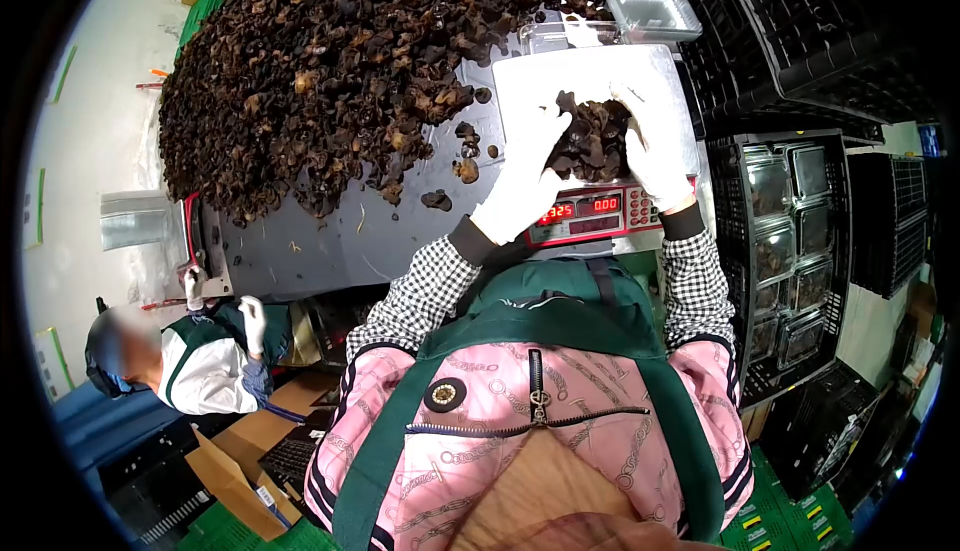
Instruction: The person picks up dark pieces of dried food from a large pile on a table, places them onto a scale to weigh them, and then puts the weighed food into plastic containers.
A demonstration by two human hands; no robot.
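A dark heap of wood ear mushrooms (593, 141) lies on the white platform (520, 76) of a red-framed digital scale (635, 209) with lit red digits. Whether a clear tray sits under the heap I cannot tell. My left hand (528, 173), in a white glove, closes against the heap's left side, its fingers reaching over the edge. On the other side my right hand (655, 146), also gloved, curves round the heap with its fingertips at the far right edge. Some fingertips are partly hidden by the mushrooms.
A big pile of wood ear mushrooms (330, 61) covers the table (300, 251) at left. Clear plastic trays (650, 9) stand at the back. Black crates (800, 36) border the right, one with packed clear boxes (775, 251). A gloved co-worker (205, 366) is at lower left.
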